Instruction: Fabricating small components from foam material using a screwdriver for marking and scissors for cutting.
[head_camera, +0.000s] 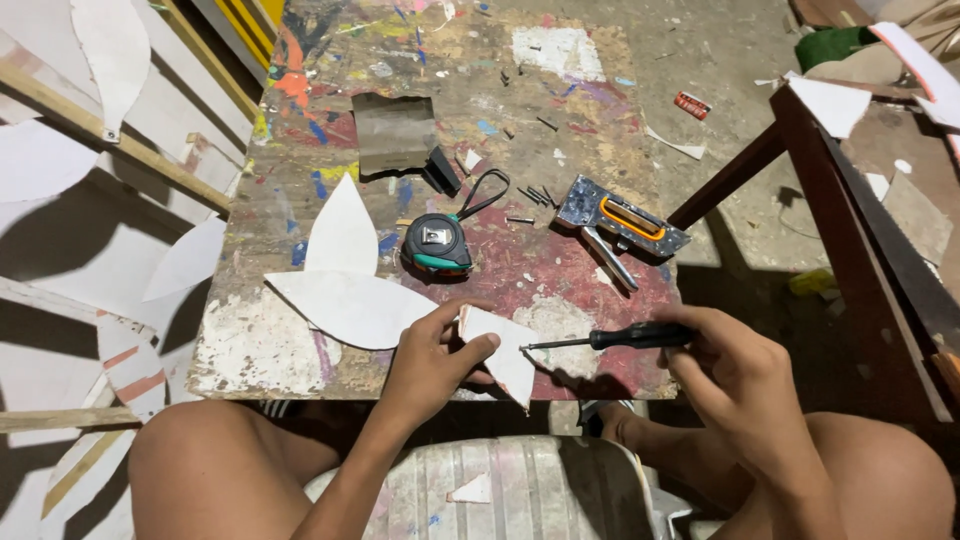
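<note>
White card piece (505, 352): the left hand (432, 362) is pinching it at its left edge, thumb on top and fingers curled underneath, holding it just over the near edge of the table (250, 350). It is looking thin, light and fairly stiff, though likely to bend or crease under a hard squeeze; the edge near the thumb seems the safest place to grip, well away from the tool tip.

Screwdriver (610, 339): the right hand (735, 385) is closing its fingers around the black handle, and the thin metal tip is pointing left, touching or almost touching the card's right edge. The handle appears hard and easy to grip; the tip could probably pierce or tear the card.

Petal-shaped white cutouts (345, 285): two are lying flat on the paint-stained table, just left of the held piece.

Tape measure (436, 243): a black and green one is sitting behind the cutouts, its loop trailing to the right.

Staple gun (620, 228): it is resting further right, with small dark screws (535, 195) lying scattered near it.

Surroundings: more white cutouts are lying on the floor to the left.
</note>
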